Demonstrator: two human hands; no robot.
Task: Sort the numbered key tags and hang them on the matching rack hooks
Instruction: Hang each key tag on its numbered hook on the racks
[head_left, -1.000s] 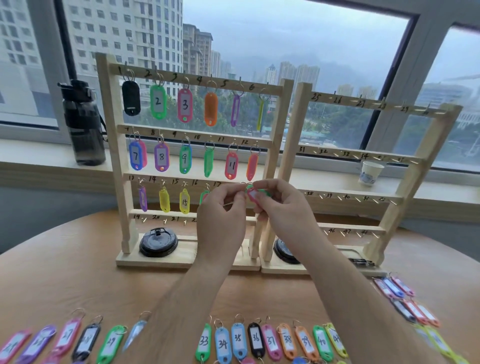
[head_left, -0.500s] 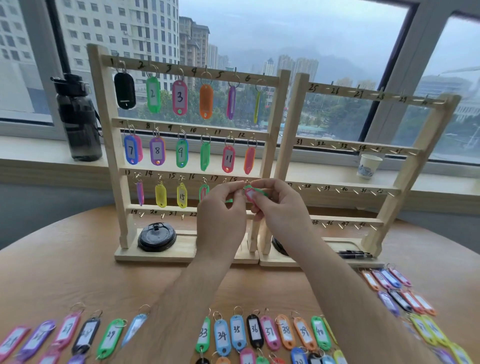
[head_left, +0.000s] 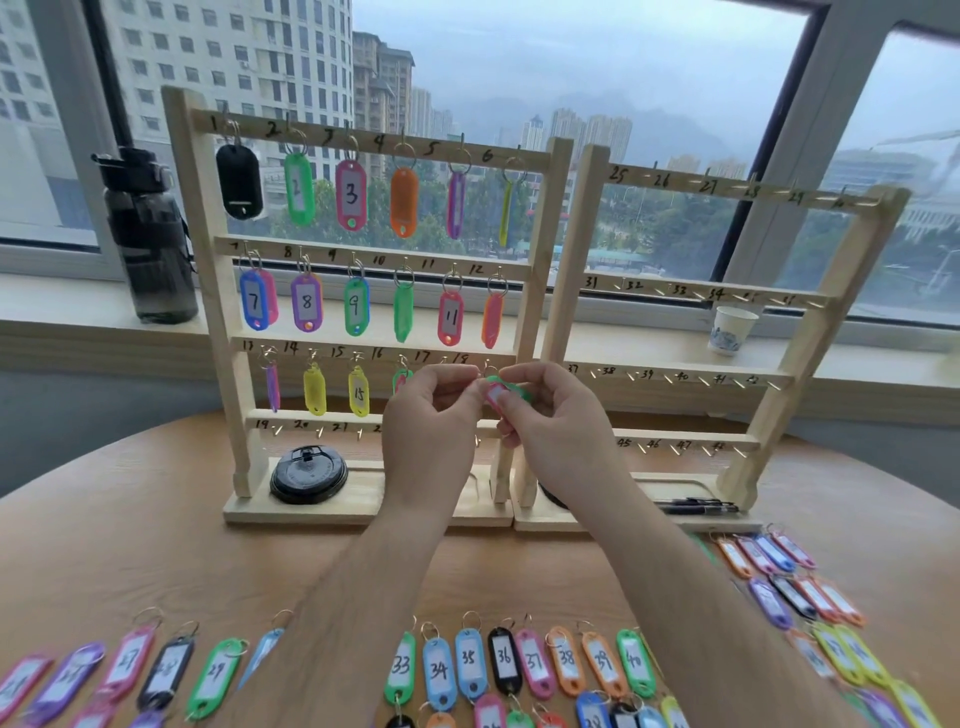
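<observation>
Two wooden racks stand side by side: the left rack (head_left: 540, 291) carries hung tags on its top three rows, the right rack (head_left: 810, 332) shows only bare numbered hooks. My right hand (head_left: 556, 421) pinches a pink and green key tag (head_left: 501, 392) in front of the third row, near hooks 17 and 18. My left hand (head_left: 434, 415) pinches at the tag's ring end, fingertips meeting those of the right hand. Tags 33 to 40 (head_left: 519, 665) lie in a row on the table below my arms. My hands hide the hooks behind them.
A dark water bottle (head_left: 148, 239) stands on the sill at left, a paper cup (head_left: 730, 330) at right. A black lid (head_left: 309, 473) sits on the left rack's base, pens (head_left: 696, 506) on the right one. More tags lie at bottom left (head_left: 130, 670) and right (head_left: 800, 587).
Both hands have stayed together on the tag near hooks 17 and 18. The view has shifted slightly; the hold on the tag has not changed.
</observation>
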